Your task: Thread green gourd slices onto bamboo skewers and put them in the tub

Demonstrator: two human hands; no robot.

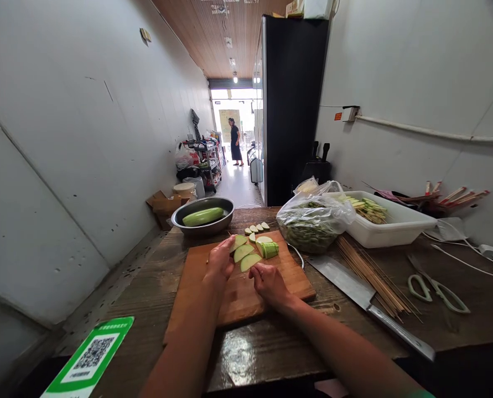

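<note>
Basically, left hand has its fingers closed on the uppermost of three half-moon squash slices, likely to steady the row; right hand curls tight at the lowest one's tip, can't tell what it pinches. Slices sit over the cutting board, staggered, probably to keep each edge reachable. Cleaver lies right of the board, presumably leaving both hands free, bamboo skewers beside it. Large squash rests in the metal bowl, whose sides likely stop rolling.
</note>
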